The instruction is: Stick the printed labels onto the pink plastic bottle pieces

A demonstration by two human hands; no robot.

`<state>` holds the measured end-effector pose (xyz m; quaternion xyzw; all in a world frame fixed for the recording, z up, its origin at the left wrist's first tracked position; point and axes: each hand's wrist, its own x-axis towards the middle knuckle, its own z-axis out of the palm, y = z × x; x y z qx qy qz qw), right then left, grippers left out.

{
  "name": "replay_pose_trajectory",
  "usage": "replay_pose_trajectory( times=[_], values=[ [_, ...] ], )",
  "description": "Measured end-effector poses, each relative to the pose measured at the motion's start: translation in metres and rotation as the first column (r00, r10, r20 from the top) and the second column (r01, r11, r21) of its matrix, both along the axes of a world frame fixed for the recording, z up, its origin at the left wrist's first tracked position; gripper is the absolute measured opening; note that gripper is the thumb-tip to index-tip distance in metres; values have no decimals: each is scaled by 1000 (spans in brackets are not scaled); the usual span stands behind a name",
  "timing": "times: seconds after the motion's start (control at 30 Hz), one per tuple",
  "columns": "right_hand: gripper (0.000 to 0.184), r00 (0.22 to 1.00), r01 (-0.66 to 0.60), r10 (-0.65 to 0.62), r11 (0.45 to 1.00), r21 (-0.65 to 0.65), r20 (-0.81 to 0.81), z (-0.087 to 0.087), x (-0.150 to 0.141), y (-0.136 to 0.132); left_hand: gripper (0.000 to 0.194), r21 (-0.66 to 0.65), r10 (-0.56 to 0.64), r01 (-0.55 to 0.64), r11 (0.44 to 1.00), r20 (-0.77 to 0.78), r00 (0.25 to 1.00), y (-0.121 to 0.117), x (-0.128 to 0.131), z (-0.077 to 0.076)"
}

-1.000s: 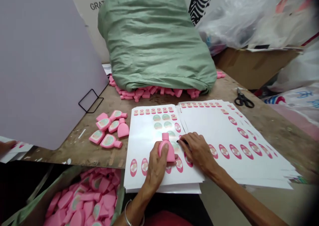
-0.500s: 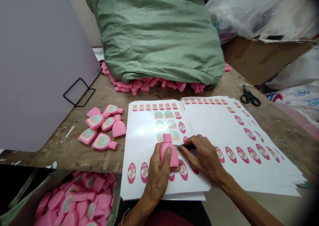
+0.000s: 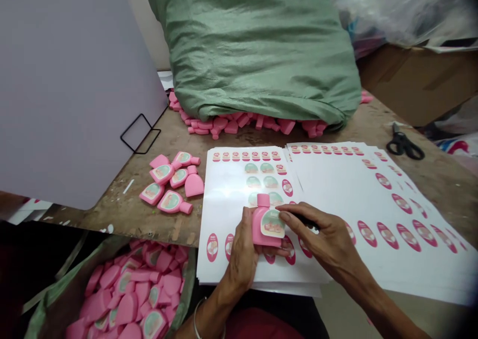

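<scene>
A scarred wooden workbench (image 3: pixel 444 179) fills the view, with a bulging green woven sack (image 3: pixel 257 50) at its far side resting on a heap of unlabelled pink pieces (image 3: pixel 231 126). A lilac board (image 3: pixel 67 90) stands upright at the left, propped by a black wire stand (image 3: pixel 141 134), while black-handled scissors (image 3: pixel 405 146) lie at the far right near a cardboard box (image 3: pixel 418 85) and plastic bags (image 3: pixel 396 10). Two overlapping stacks of white label sheets, a left stack (image 3: pixel 242 179) and a right stack (image 3: pixel 373 189), cover the front of the bench, printed with oval pink-edged labels. Many labels are gone from the left sheet's inner rows, leaving pale green ovals. A small group of labelled pink pieces (image 3: pixel 170 182) lies just left of the sheets, and more fill a green-lined carton (image 3: pixel 52 299) below the bench edge. The left hand (image 3: pixel 242 254), wearing a metal bangle (image 3: pixel 196 321), grips a flat pink bottle (image 3: pixel 266 224) above the left stack, its fingers wrapped round the back and its neck pointing away. An oval label (image 3: pixel 272 223) sits on the bottle's face. The right hand (image 3: pixel 321 229) hovers just beside it, fingers curled and pinching a slim dark tool (image 3: pixel 308 221), mostly hidden.
</scene>
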<state>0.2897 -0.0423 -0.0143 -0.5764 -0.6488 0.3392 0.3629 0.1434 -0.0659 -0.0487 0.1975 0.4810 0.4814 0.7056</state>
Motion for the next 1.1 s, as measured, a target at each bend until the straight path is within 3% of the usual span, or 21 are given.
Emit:
replay_pose_trajectory(
  times=[0.17, 0.4, 0.53, 0.67, 0.73, 0.83, 0.9, 1.0, 1.07, 1.1],
  values=[
    [21, 999, -47, 47, 997, 55, -6, -4, -5, -2, 65, 4, -47, 47, 999, 10, 999, 3, 0, 13],
    [19, 998, -52, 47, 993, 107, 46, -4, -6, -3, 68, -32, -25, 23, 999, -58, 998, 3, -2, 7],
    [18, 995, -56, 39, 983, 175, 96, -7, -5, -4, 59, 76, -102, 103, 992, -22, 995, 3, -4, 14],
    [20, 974, -38, -23, 964, 262, 226, -12, 1, 1, 46, 211, -228, 238, 948, -71, 971, 4, -8, 22],
    [29, 971, 22, -72, 976, 215, 230, -11, 3, 6, 43, 214, -242, 249, 945, -59, 969, 4, -9, 24],
    [47, 998, 29, -28, 999, -18, 64, -6, -1, 12, 42, 192, -304, 308, 932, -54, 951, 5, -8, 30],
    [55, 995, -78, 67, 983, -169, -68, -3, -4, 16, 43, 184, -336, 348, 919, -98, 937, 5, -7, 37],
    [55, 958, -271, 226, 918, -290, -178, -3, 2, 36, 50, 157, -341, 362, 919, -144, 929, 3, -10, 44],
    [53, 966, -257, 234, 924, -283, -112, -6, 17, 64, 50, 132, -317, 333, 934, -131, 939, 2, -18, 45],
    [53, 984, -175, 176, 952, -251, -18, -8, 26, 83, 48, 122, -276, 292, 948, -132, 952, 3, -24, 44]
  ],
)
